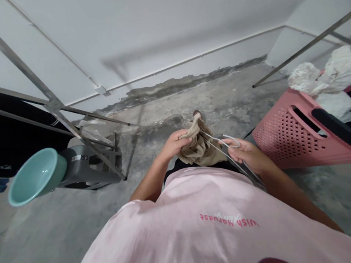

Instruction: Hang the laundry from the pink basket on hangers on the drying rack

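Note:
My left hand (177, 143) pinches the edge of a tan garment (200, 147), which hangs bunched in front of my waist. In my right hand (242, 153) is a white wire clothes hanger (216, 138), gripped near its hook. One end of the hanger reaches into the opening of the garment, while another part runs back under my right forearm. Folds of cloth hide the inserted end. What kind of garment it is, I cannot tell.
On my right stands a pink perforated laundry basket (281, 133) with white clothes (322, 76) heaped on it. To my left, a teal basin (37, 176) rests on a grey plastic stool (84, 165). Metal rack poles (19, 59) flank me, and dark clothes hang at far left.

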`<state>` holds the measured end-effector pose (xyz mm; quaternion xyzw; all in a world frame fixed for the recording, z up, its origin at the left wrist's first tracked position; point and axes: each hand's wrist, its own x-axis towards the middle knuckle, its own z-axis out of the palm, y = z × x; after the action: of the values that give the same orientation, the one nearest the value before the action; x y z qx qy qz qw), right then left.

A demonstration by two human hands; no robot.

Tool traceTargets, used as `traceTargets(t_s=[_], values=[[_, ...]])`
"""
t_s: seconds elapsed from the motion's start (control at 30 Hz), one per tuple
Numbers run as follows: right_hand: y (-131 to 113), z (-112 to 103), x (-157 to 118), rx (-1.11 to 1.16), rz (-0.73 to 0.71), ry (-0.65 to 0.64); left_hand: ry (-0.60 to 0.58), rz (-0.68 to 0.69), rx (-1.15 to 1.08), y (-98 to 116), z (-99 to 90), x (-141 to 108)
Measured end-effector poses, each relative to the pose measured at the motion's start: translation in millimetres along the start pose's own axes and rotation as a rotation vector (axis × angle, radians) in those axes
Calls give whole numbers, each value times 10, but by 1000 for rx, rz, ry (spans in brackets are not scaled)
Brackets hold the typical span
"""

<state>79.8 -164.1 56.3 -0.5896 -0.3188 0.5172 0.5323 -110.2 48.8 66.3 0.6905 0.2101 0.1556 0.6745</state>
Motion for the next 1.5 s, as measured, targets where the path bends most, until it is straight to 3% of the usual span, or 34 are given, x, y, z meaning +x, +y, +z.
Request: traceTargets(t_s=[0.17,0.23,0.3,0.4,0.5,0.67,0.87,1.2,1.5], values=[[-109,37,132,282,-11,80,-183,55,349,-13,171,-42],[-241,48,196,388,-80,165,-285,104,448,-34,282,-56],[-402,61,244,458,-190,244,-307,152,477,-64,380,-62],[-621,105,272,516,-369,306,-206,217,439,-105,457,-50],[-755,180,263,562,-513,331,-25,265,383,-137,464,-35],[-839,284,218,632,-629,310,221,190,363,-237,460,-40],[-882,349,190,616,-614,259,263,184,333,-395,429,16],[-1006,513,332,530,-807,276,252,135,324,-492,400,7],[-1013,583,570,406,-910,523,244,143,337,-453,447,-18]])
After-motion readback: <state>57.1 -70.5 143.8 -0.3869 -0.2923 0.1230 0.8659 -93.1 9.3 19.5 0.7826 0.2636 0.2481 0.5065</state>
